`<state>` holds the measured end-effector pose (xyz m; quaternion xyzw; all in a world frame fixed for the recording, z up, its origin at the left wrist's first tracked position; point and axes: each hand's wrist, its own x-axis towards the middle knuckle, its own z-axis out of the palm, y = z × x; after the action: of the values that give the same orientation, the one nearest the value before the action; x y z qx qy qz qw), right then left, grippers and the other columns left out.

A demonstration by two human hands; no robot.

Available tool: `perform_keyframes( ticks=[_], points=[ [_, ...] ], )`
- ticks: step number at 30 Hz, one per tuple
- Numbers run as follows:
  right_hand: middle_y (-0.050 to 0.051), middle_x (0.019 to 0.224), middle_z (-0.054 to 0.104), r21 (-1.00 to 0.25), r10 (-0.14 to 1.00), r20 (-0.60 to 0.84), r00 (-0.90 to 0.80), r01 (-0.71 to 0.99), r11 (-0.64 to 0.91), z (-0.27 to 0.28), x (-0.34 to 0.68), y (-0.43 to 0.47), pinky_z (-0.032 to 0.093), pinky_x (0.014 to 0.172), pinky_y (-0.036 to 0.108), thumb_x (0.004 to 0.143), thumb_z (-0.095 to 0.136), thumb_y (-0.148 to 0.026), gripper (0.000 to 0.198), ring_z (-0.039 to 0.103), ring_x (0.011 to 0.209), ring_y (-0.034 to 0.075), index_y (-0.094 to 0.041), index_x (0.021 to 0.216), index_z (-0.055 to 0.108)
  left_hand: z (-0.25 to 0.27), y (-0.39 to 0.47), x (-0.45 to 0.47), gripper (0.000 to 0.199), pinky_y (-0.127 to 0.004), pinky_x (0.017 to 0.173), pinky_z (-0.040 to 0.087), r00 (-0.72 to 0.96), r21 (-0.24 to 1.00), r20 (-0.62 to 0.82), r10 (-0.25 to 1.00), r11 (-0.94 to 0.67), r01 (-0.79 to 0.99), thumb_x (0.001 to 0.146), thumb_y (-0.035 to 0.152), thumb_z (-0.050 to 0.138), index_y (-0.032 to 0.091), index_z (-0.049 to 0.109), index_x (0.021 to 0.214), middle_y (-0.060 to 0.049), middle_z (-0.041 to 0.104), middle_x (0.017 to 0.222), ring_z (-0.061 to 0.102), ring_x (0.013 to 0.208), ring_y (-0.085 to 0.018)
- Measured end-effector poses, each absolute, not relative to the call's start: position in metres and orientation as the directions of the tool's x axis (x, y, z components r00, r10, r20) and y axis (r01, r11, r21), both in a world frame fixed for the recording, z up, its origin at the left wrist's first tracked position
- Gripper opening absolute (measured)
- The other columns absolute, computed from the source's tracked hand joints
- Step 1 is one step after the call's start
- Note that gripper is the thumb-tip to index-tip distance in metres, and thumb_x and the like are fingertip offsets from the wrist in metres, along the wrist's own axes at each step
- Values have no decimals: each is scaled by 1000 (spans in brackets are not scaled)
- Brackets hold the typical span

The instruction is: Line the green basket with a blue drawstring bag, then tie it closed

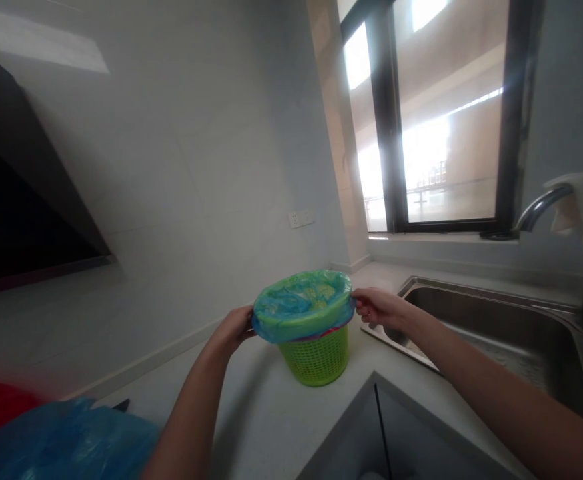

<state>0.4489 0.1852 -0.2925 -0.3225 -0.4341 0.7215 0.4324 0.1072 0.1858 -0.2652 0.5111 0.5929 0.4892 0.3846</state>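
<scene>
A crinkled blue plastic bag (294, 303) lines a tapered, latticed green basket (316, 360). Outstretched, the left hand (237, 325) and right hand (375, 307) grasp the bag at opposite sides.

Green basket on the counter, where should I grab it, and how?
Probably grip the green basket by its rim, coming from the left and right with one hand each. It stands upright on the counter and narrows downward, so fingers could hook under the rim. The blue bag drapes over it, so pinch both firmly; the plastic might slip.
</scene>
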Motion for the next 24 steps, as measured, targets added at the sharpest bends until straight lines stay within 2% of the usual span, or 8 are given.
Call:
perform_keyframes(
  ticks=[4, 8, 11, 14, 17, 21, 24],
  points=[
    [-8, 50, 36, -907, 941, -6, -339, -394, -148, -287, 451, 183, 21, 40, 19, 76, 59, -25, 27, 27, 42, 4, -21, 62, 37, -264, 190, 107, 20, -29, 57, 49, -278, 991, 58, 959, -22, 129, 61, 34, 66, 17, 59, 68, 2, 54, 56, 51, 55, -14],
    [-9, 51, 35, -905, 953, 60, -297, -419, -73, -278, 448, 173, 19, 40, 20, 77, 66, -29, 31, 24, 43, 4, -21, 65, 38, -260, 185, 109, 33, -29, 57, 47, -272, 992, 73, 959, -42, 118, 60, 39, 74, 14, 67, 80, 0, 62, 63, 55, 58, -16],
    [-10, 51, 35, -906, 956, 47, -291, -416, -82, -271, 444, 161, 19, 39, 20, 75, 71, -28, 33, 22, 42, 3, -20, 66, 40, -254, 178, 109, 34, -28, 54, 42, -262, 961, 158, 952, -86, 264, 55, 40, 78, 14, 67, 73, -2, 62, 60, 54, 55, -16],
    [-11, 50, 35, -908, 954, 35, -297, -408, -94, -265, 442, 152, 18, 39, 19, 71, 74, -23, 33, 20, 42, 2, -20, 65, 42, -248, 172, 106, 24, -28, 52, 37, -249, 831, 307, 919, -132, 540, 56, 36, 74, 17, 64, 63, -3, 62, 57, 55, 54, -18],
    [-10, 49, 35, -908, 947, 51, -317, -409, -87, -262, 441, 147, 20, 39, 20, 72, 74, -22, 32, 21, 42, 3, -19, 63, 43, -241, 163, 107, 17, -28, 51, 35, -244, 707, 361, 900, -94, 701, 60, 34, 70, 20, 62, 66, -4, 64, 59, 57, 55, -21],
    [-9, 49, 36, -930, 940, 95, -329, -367, -34, -264, 441, 147, 21, 41, 21, 78, 70, -27, 35, 23, 43, 4, -19, 60, 41, -229, 138, 119, 21, -30, 51, 37, -227, 654, 361, 904, -72, 753, 72, 39, 63, 21, 61, 82, -2, 62, 51, 58, 49, -23],
    [-8, 49, 37, -932, 932, 146, -331, -362, 18, -266, 441, 149, 21, 42, 21, 78, 69, -30, 33, 24, 44, 4, -19, 62, 43, -218, 113, 131, 28, -32, 50, 42, -174, 692, 249, 953, -49, 720, 77, 43, 58, 19, 59, 92, -3, 62, 48, 61, 47, -25]
  ],
)
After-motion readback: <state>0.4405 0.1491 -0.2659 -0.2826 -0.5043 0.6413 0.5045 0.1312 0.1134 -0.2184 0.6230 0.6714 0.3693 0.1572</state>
